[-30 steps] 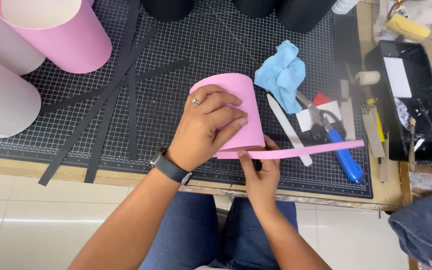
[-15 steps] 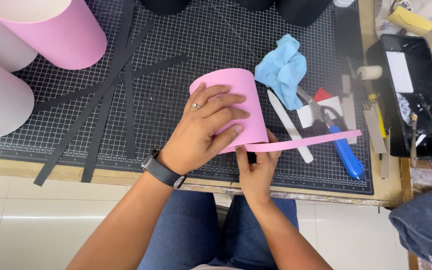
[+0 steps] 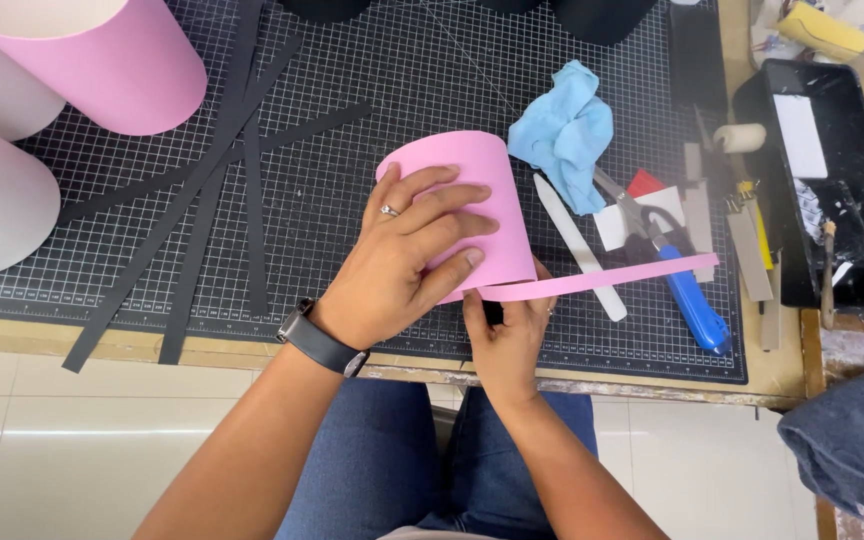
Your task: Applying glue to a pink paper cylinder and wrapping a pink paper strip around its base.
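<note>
Head view: your left hand (image 3: 402, 255) is clamped over the pink paper cylinder (image 3: 472, 200) near the cutting mat's (image 3: 372, 90) front edge. Your right hand (image 3: 505, 335) pinches the pink strip (image 3: 612, 278) at the cylinder's base; its fingertips are hidden. Open mat lies left; black strips (image 3: 202, 210), blue cloth (image 3: 567, 130) and scissors (image 3: 652, 235) crowd around.
</note>
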